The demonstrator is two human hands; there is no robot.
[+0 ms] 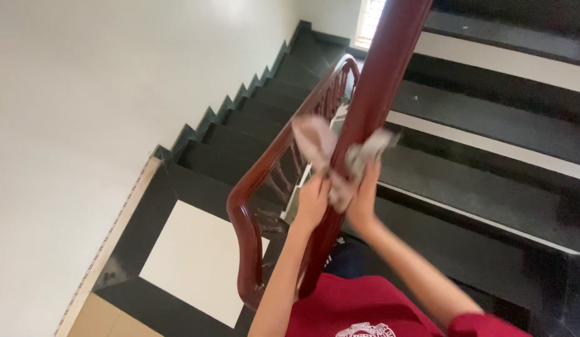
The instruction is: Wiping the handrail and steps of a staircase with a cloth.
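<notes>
Nearest to me is my red shirt (358, 306), and from it both my bare forearms reach up toward the handrail. My left hand (313, 203) is curled shut on one end of a pale grey cloth (330, 150), on the left side of the dark red wooden handrail (371, 106). My right hand (363, 203) is closed on the other end, on the rail's right side. The cloth is looped around the rail just above my hands, with one loose flap sticking out to the left and another to the right.

Below and left of my hands, the lower handrail (249, 212) curves round the turn, with carved balusters (284, 175) under it. Beyond lies the landing (196, 256), dark stone with a pale square set in it. Dark steps (252, 128) run down along the white wall (84, 125), more steps (489, 168) climb on my right, and a bright window (371, 15) shows at the far top.
</notes>
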